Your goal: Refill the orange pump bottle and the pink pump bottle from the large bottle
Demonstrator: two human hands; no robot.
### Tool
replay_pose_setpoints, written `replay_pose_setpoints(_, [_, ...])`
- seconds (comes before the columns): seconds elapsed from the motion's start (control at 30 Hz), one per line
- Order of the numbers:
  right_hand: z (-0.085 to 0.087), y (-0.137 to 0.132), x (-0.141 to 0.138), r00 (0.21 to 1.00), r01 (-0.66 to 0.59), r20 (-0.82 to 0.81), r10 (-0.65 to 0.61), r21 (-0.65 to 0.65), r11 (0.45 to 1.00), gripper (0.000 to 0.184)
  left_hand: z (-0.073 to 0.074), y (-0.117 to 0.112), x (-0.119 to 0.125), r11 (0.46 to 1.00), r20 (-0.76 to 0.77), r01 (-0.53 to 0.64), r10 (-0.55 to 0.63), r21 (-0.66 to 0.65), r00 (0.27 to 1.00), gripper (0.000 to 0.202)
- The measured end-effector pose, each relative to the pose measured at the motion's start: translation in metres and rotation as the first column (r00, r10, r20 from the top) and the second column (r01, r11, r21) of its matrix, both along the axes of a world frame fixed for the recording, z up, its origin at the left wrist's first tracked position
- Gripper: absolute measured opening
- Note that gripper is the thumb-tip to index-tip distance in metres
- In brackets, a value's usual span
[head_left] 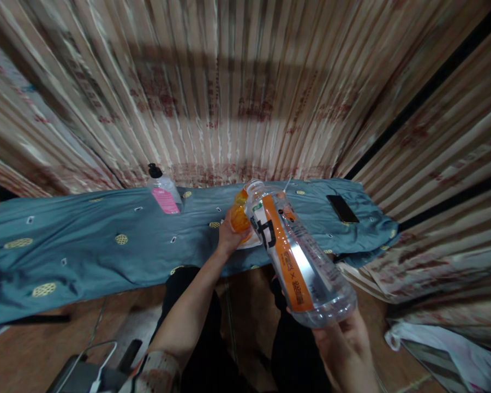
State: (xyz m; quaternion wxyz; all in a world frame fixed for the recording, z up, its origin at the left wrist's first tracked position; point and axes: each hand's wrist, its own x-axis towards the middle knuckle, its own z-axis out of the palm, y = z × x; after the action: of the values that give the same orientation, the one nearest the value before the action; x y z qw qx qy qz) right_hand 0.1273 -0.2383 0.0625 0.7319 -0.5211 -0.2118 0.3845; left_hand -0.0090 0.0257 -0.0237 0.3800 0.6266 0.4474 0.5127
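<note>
A large clear plastic bottle (305, 262) with an orange and white label is gripped near its base by my right hand (343, 344). It is tilted, with its uncapped mouth up and to the left. My left hand (229, 236) is closed around a see-through orange container (240, 214) over the cloth. The bottle's mouth is right at the container's upper edge; whether they touch, I cannot tell. Something white (251, 240) lies just below the container, partly hidden by the bottle. I cannot make out any liquid flowing.
A blue-green cloth (143, 240) covers the long table. On it stand a pump bottle with a pink label (166, 197) at left and a dark phone (342, 209) at right. Striped curtains (237, 93) hang behind and to the right. A cable (102, 355) lies at lower left.
</note>
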Motion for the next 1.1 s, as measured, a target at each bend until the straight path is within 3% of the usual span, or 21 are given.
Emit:
replay_pose_setpoints(0.27, [-0.005,-0.003,0.006,0.997,-0.072,-0.004,0.072,-0.003,0.997,0.061,0.007,-0.002,0.000,1.000,-0.018,0.015,-0.016,-0.022,1.000,0.071])
replay_pose_setpoints(0.67, [0.010,0.004,-0.004,1.000,0.004,-0.019,-0.004,0.009,1.000,0.059,0.004,-0.001,0.001,1.000,-0.048,-0.011,0.011,-0.012,0.999,0.070])
replay_pose_setpoints(1.1, [0.008,0.004,-0.001,0.999,0.013,-0.046,-0.013,-0.001,1.000,0.062,0.009,-0.002,0.002,0.998,-0.064,-0.018,0.015,-0.052,0.998,0.074])
